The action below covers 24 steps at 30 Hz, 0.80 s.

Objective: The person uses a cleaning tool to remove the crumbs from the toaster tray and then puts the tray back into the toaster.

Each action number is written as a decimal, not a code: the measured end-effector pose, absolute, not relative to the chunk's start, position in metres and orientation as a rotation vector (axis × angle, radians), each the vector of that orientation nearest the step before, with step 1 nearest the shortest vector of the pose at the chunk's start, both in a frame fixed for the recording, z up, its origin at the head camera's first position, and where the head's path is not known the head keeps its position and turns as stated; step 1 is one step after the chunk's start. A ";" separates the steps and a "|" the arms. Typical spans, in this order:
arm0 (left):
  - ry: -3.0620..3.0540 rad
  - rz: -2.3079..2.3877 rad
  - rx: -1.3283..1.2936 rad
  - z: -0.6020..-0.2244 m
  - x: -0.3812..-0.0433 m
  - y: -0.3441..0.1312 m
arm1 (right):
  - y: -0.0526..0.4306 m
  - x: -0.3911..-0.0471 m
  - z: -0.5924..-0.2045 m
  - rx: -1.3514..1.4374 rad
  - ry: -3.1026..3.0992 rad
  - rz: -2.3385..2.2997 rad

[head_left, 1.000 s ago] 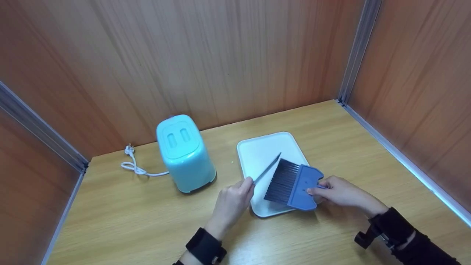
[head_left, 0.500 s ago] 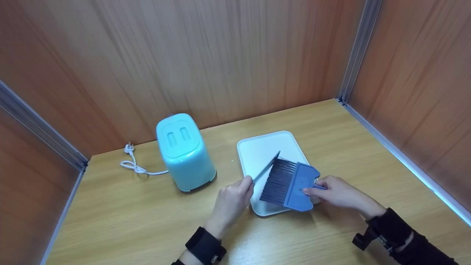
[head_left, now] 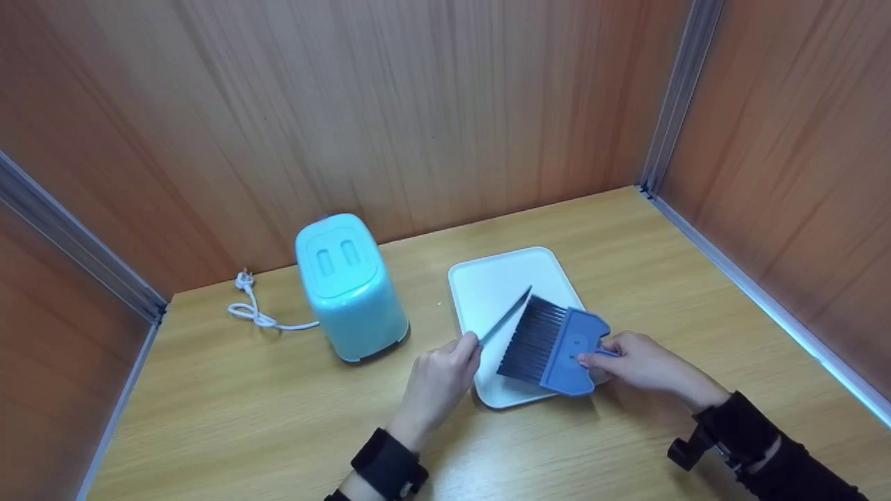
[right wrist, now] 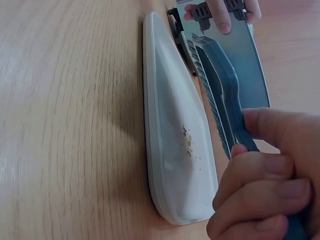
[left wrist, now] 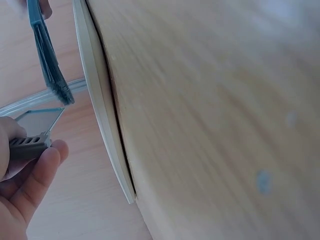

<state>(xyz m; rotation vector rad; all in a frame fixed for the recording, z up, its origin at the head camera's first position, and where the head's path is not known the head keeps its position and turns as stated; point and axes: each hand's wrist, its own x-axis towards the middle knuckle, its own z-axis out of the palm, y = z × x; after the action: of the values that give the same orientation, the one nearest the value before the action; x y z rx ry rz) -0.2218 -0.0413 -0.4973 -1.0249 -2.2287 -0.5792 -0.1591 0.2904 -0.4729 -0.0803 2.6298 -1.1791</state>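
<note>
One brush [head_left: 576, 353] over one tray [head_left: 491, 289]

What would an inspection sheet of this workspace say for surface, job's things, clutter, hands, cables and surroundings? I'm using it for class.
Surface: wood-grain table.
Job's things: blue brush and flat plate held above a white tray; brownish crumbs in the tray.
Clutter: one pale speck beside the tray.
Hands: left hand grips the plate; right hand grips the brush handle.
Cables: white cord from the light-blue toaster; plug in no visible socket.
Surroundings: wood-grain panels at back, left and right.
</note>
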 end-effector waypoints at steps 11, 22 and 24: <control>-2.176 -0.542 -1.014 -0.499 -0.223 -0.040 | 0.289 -0.155 -0.467 -0.054 2.622 -1.222; -2.212 -0.545 -1.025 -0.497 -0.220 -0.040 | 0.289 -0.159 -0.472 -0.037 2.614 -1.216; -2.214 -0.543 -1.026 -0.496 -0.220 -0.040 | 0.289 -0.159 -0.472 -0.030 2.619 -1.199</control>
<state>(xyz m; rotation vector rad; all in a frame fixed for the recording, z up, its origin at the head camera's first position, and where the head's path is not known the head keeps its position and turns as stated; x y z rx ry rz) -0.2196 -0.0397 -0.4961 -1.0259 -2.2145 -0.5431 -0.1593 0.2888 -0.4719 -0.0301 2.6189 -1.1995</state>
